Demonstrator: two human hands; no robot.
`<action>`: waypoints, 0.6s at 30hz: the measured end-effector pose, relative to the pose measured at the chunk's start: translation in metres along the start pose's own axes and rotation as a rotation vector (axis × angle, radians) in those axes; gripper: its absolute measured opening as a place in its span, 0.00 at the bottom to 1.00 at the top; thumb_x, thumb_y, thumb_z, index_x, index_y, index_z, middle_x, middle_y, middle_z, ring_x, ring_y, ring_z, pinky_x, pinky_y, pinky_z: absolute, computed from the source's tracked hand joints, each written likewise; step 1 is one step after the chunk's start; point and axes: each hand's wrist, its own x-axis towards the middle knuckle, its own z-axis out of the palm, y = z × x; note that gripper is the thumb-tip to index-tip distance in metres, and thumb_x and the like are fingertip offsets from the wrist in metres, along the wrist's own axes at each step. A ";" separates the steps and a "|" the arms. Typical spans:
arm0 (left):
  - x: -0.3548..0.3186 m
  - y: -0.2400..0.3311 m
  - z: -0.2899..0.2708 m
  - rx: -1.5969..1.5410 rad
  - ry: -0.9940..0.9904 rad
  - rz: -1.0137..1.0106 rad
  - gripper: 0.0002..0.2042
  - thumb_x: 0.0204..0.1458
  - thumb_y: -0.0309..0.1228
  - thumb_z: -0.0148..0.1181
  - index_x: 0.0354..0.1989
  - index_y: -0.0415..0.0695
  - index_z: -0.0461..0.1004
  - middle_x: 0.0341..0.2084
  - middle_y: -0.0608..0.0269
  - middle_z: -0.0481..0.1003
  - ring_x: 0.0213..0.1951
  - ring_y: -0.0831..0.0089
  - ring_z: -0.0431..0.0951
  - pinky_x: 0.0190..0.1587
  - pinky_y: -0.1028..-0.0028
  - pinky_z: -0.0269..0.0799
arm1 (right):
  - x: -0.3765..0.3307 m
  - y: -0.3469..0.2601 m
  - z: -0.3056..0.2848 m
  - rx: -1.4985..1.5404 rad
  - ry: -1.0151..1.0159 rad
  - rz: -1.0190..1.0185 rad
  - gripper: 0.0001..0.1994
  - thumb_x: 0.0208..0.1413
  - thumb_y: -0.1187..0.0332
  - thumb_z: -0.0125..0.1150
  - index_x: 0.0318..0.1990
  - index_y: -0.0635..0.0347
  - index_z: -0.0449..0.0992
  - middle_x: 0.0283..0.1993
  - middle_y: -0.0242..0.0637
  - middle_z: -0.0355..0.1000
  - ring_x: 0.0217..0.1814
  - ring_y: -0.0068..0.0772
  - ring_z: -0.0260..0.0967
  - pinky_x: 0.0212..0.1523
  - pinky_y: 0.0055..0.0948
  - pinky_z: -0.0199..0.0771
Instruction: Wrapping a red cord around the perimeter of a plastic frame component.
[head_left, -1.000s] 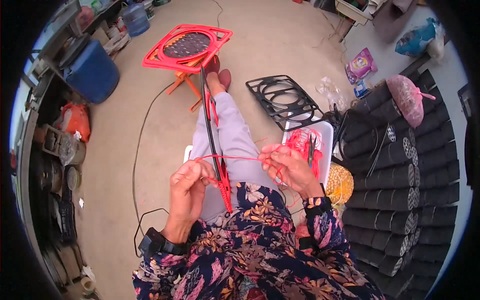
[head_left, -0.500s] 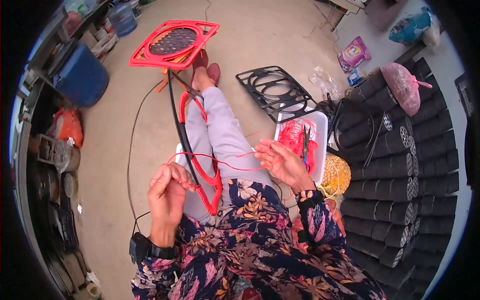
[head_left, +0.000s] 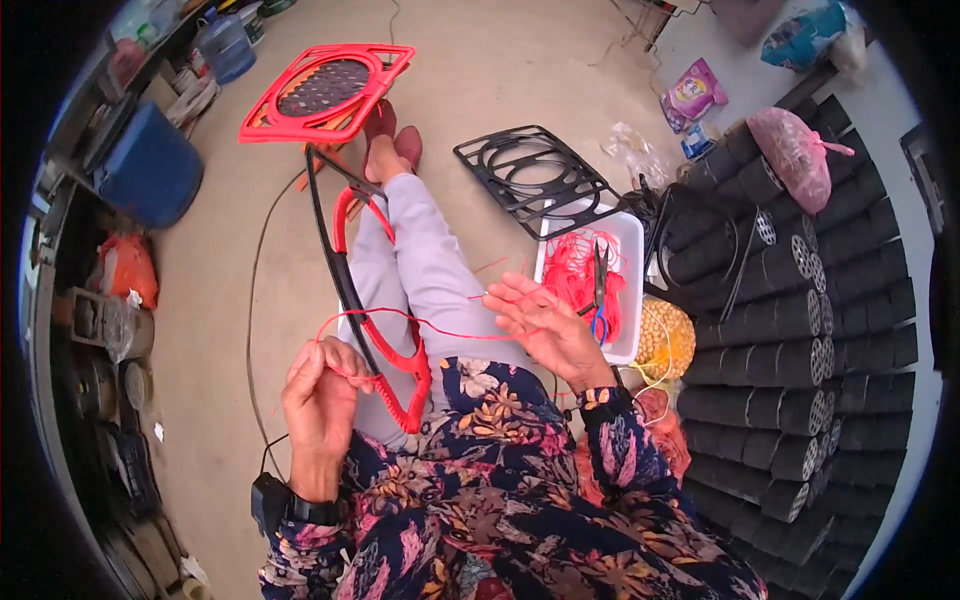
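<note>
My left hand is closed in a pinch on a thin red cord, beside the lower end of a black and red curved frame. Tight red coils wrap that lower end, which lies against my lap. From my left hand the cord arches over to my right hand. The right palm is turned partly up, its fingers fairly straight. A short cord end pokes out past the right fingertips, so the cord appears held there; the exact grip is hard to see. Farther off, the curved frame meets a red square panel with a dark mesh centre.
Right of my legs, a white tub holds red cord and blue-handled scissors. A black square panel leans on it. A net bag of yellowish pieces and stacked black perforated cylinders stand right; a blue bin is left.
The whole view has shifted slightly left. My right fingers have straightened and spread a little. The cord still spans both hands, its arch a little rounder.
</note>
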 end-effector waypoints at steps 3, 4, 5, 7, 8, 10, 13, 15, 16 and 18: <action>0.000 -0.001 0.000 0.003 0.005 0.000 0.15 0.61 0.36 0.47 0.24 0.39 0.63 0.21 0.59 0.65 0.26 0.67 0.68 0.30 0.67 0.69 | 0.000 0.005 -0.005 0.034 -0.105 -0.050 0.26 0.59 0.73 0.50 0.65 0.66 0.54 0.66 0.51 0.56 0.69 0.45 0.53 0.65 0.36 0.56; 0.000 -0.001 0.000 -0.002 0.011 -0.003 0.15 0.61 0.36 0.47 0.24 0.39 0.63 0.22 0.59 0.65 0.26 0.67 0.68 0.29 0.67 0.69 | 0.000 0.005 -0.005 0.036 -0.104 -0.050 0.26 0.59 0.73 0.50 0.65 0.66 0.54 0.66 0.51 0.56 0.69 0.45 0.53 0.65 0.36 0.56; 0.000 -0.002 -0.001 -0.002 0.011 -0.004 0.15 0.61 0.36 0.47 0.24 0.39 0.63 0.22 0.59 0.65 0.26 0.67 0.68 0.29 0.67 0.69 | -0.001 0.005 -0.004 0.043 -0.106 -0.056 0.26 0.59 0.73 0.49 0.65 0.66 0.54 0.66 0.51 0.56 0.69 0.45 0.53 0.65 0.36 0.56; 0.000 -0.003 -0.002 -0.012 0.005 0.001 0.15 0.61 0.36 0.47 0.24 0.39 0.63 0.22 0.59 0.64 0.26 0.67 0.68 0.29 0.67 0.70 | -0.002 0.004 -0.001 0.049 -0.106 -0.065 0.26 0.59 0.73 0.49 0.65 0.66 0.54 0.66 0.51 0.56 0.69 0.45 0.53 0.65 0.37 0.55; 0.000 -0.004 -0.002 -0.012 0.003 0.000 0.15 0.61 0.36 0.47 0.24 0.39 0.63 0.22 0.59 0.64 0.26 0.67 0.68 0.29 0.67 0.70 | -0.003 0.003 0.001 0.019 -0.102 -0.049 0.25 0.60 0.72 0.49 0.65 0.66 0.54 0.66 0.51 0.56 0.69 0.45 0.54 0.64 0.36 0.57; -0.001 -0.003 -0.003 -0.005 0.009 0.004 0.16 0.61 0.36 0.47 0.23 0.40 0.62 0.22 0.59 0.64 0.26 0.67 0.68 0.29 0.67 0.69 | -0.003 0.002 0.002 -0.011 -0.102 -0.035 0.24 0.61 0.71 0.48 0.64 0.66 0.55 0.66 0.51 0.56 0.69 0.46 0.54 0.64 0.36 0.58; -0.004 0.002 -0.008 0.042 -0.046 0.000 0.13 0.59 0.35 0.51 0.29 0.37 0.68 0.25 0.60 0.68 0.28 0.69 0.70 0.33 0.69 0.70 | -0.002 0.000 0.000 -0.041 -0.059 -0.026 0.23 0.63 0.67 0.47 0.63 0.67 0.57 0.62 0.52 0.62 0.63 0.44 0.62 0.58 0.35 0.65; -0.002 0.007 -0.005 0.272 0.096 0.070 0.10 0.58 0.34 0.52 0.36 0.37 0.69 0.30 0.60 0.70 0.31 0.71 0.70 0.36 0.71 0.69 | 0.002 -0.005 0.005 -0.228 -0.017 0.054 0.21 0.65 0.63 0.45 0.60 0.68 0.61 0.53 0.48 0.69 0.50 0.36 0.71 0.47 0.28 0.72; -0.002 0.010 -0.003 0.499 0.246 0.134 0.11 0.57 0.32 0.53 0.42 0.37 0.70 0.34 0.60 0.71 0.34 0.72 0.71 0.39 0.74 0.68 | 0.004 -0.009 0.011 -0.232 -0.027 0.052 0.21 0.65 0.63 0.45 0.60 0.68 0.61 0.53 0.48 0.69 0.50 0.36 0.71 0.47 0.28 0.72; 0.004 0.022 0.006 0.509 0.229 0.220 0.13 0.57 0.31 0.54 0.46 0.36 0.69 0.35 0.60 0.72 0.35 0.74 0.71 0.40 0.75 0.68 | 0.005 -0.019 0.035 -0.463 -0.069 0.106 0.20 0.66 0.60 0.43 0.57 0.68 0.63 0.42 0.42 0.73 0.36 0.25 0.71 0.36 0.22 0.72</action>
